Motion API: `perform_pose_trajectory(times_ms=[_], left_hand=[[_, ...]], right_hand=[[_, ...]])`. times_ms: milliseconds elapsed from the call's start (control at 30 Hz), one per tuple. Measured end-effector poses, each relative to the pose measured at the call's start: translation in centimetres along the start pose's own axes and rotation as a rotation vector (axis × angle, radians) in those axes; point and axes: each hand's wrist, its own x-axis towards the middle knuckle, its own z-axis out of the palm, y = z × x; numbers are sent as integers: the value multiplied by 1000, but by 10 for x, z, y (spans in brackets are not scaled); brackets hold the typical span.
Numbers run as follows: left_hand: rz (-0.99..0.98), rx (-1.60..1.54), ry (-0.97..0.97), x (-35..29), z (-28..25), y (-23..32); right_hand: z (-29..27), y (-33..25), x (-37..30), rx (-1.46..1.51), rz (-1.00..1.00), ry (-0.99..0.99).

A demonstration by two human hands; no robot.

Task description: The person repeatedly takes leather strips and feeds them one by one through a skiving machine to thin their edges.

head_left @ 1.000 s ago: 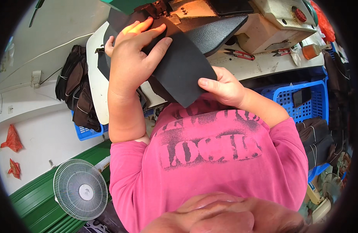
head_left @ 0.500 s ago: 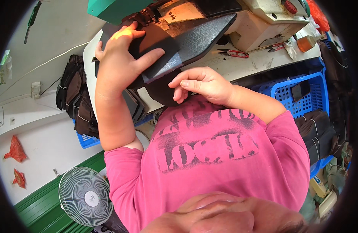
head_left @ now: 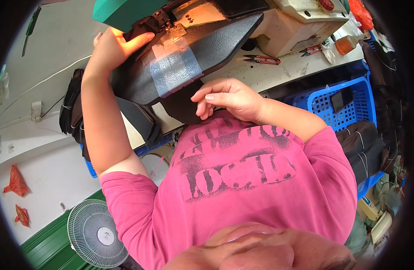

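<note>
Up at the top centre of the frame, the black textured plate (head_left: 225, 47) of the machine is mostly uncovered now, with a shiny patch of tape (head_left: 175, 67) stuck across it. A second ago a dark flat panel lay over most of that; half a second ago part of it was off, and now I can't make the panel out on the plate.

Left hand (head_left: 109, 51) has slid further to the upper left, right up by the green machine cover (head_left: 121, 12). Thumb's stretched out to the right, the other fingers are mostly hidden, so I can't tell if they're clamped on anything. Right hand (head_left: 236, 99) had the panel's corner in the first shot; now it's got nothing in it, fingers loosely curled and thumb beside the index, just below the plate's lower edge, same as half a second back.

As for writing: the pink shirt (head_left: 261, 211) has big dark stencil-style lettering across the chest, and the fan (head_left: 98, 234) at lower left has tiny print on its hub, too small to read.

Further out, red-handled snips (head_left: 261, 59) lie on the white table (head_left: 297, 67), and at right a blue basket (head_left: 321, 108) holds a dark phone-like slab (head_left: 342, 100).
</note>
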Motion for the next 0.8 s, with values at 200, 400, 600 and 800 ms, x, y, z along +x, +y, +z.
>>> perform_pose_trajectory(times_ms=[200, 400, 600, 800], left_hand=[[41, -156, 3, 27, 16, -50], [395, -109, 216, -65, 13, -18], [377, -215, 360, -194, 21, 50], [-269, -1730, 397, -199, 107, -17]], right_hand=[[4, 3, 1, 14, 14, -25], [14, 4, 5, 49, 16, -43], [53, 3, 30, -21, 41, -153], [84, 12, 54, -303, 187, -362]])
